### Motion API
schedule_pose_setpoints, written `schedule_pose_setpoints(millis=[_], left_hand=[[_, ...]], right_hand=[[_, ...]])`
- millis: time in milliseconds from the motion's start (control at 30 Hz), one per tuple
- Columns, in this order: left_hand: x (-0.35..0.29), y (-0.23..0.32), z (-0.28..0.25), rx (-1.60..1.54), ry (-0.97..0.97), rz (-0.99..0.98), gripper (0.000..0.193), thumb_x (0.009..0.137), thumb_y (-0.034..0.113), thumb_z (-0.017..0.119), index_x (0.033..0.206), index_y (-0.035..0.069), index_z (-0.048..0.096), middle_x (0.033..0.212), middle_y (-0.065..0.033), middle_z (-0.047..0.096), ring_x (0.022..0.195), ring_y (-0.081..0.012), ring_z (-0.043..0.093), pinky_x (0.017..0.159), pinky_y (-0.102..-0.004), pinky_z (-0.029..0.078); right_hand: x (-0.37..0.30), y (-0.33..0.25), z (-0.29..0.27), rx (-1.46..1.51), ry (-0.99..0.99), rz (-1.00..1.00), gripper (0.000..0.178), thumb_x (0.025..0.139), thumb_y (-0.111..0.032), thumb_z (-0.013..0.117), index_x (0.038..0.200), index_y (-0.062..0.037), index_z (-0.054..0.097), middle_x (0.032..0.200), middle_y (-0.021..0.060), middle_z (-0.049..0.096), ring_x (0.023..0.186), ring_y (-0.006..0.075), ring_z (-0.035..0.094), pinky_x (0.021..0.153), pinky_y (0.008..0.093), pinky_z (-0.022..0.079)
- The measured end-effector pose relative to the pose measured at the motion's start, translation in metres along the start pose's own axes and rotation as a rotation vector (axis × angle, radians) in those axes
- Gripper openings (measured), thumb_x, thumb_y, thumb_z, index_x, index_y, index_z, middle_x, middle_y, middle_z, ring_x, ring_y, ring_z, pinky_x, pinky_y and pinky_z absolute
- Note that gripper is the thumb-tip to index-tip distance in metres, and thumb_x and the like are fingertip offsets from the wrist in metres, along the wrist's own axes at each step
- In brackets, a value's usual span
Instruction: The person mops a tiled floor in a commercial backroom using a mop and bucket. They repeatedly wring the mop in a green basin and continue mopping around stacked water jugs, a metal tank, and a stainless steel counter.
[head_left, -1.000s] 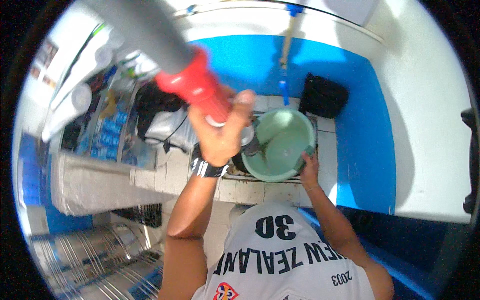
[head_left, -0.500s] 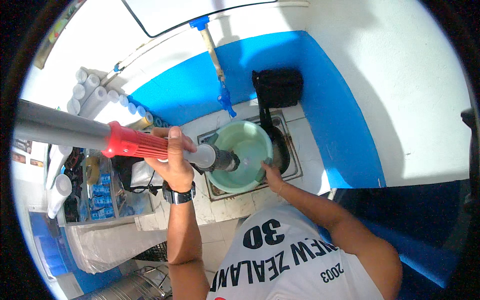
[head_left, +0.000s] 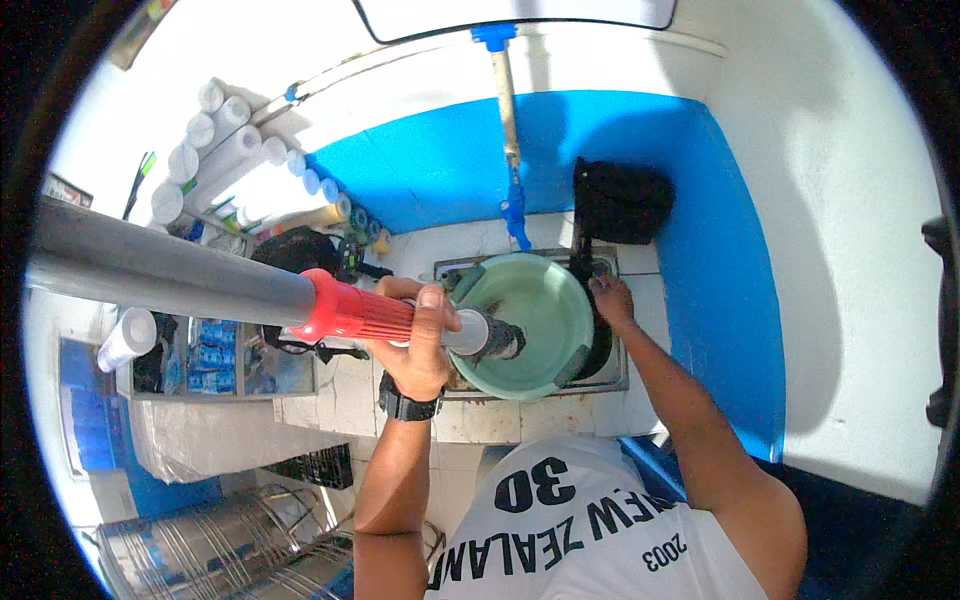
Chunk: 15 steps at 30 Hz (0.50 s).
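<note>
My left hand [head_left: 415, 335] is wrapped around a long grey tube with a red ribbed collar [head_left: 360, 307], near its white end. The tube's dark, rough-looking tip [head_left: 505, 340] is over a pale green plastic basin [head_left: 545, 300]. The basin sits on a metal sink [head_left: 615, 375]. By the basin's right rim, my right hand [head_left: 612, 300] is closed, with its fingers curled above a dark pan [head_left: 602, 345] that is partly hidden beside the basin. Whether those fingers hold the rim or the pan is hidden.
A blue tap [head_left: 514, 215] hangs above the basin's back edge. Behind the sink, a black bag [head_left: 625, 203] rests against the blue wall. White rolls [head_left: 228, 145] are stacked at the left, above a case with blue packets [head_left: 212, 355]. Metal racks [head_left: 210, 540] stand lower left.
My right hand has left the basin's near-right handle and moved up along the right rim. My left hand still grips the tube over the basin. The whole view has shifted.
</note>
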<state>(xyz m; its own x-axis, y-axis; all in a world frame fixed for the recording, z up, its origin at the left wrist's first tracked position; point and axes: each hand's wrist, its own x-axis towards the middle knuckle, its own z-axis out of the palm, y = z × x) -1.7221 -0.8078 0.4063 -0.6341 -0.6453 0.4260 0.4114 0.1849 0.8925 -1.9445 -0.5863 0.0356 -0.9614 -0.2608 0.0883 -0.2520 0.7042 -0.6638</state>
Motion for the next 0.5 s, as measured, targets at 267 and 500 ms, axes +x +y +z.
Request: schedule_pose_setpoints(millis=[267, 500], left_hand=[[-0.009, -0.003, -0.003, 0.152, -0.001, 0.035, 0.028, 0.095, 0.025, 0.071, 0.093, 0.004, 0.054, 0.064, -0.0055, 0.057, 0.056, -0.0146, 0.058, 0.057, -0.0318, 0.050], [-0.008, -0.006, -0.003, 0.059, 0.036, -0.002, 0.026, 0.093, 0.023, 0.074, 0.090, 0.003, 0.057, 0.066, -0.0047, 0.060, 0.057, -0.0131, 0.060, 0.056, -0.0295, 0.048]], right_hand=[[0.084, -0.011, 0.048, -0.332, -0.132, 0.208, 0.054, 0.081, -0.055, 0.076, 0.105, -0.0054, 0.077, 0.111, 0.0195, 0.074, 0.108, 0.0383, 0.070, 0.094, 0.0492, 0.055], [0.091, 0.011, 0.054, -0.248, 0.051, 0.080, 0.055, 0.084, -0.043, 0.075, 0.119, -0.0016, 0.069, 0.109, 0.0235, 0.073, 0.098, 0.0407, 0.071, 0.086, 0.0501, 0.057]])
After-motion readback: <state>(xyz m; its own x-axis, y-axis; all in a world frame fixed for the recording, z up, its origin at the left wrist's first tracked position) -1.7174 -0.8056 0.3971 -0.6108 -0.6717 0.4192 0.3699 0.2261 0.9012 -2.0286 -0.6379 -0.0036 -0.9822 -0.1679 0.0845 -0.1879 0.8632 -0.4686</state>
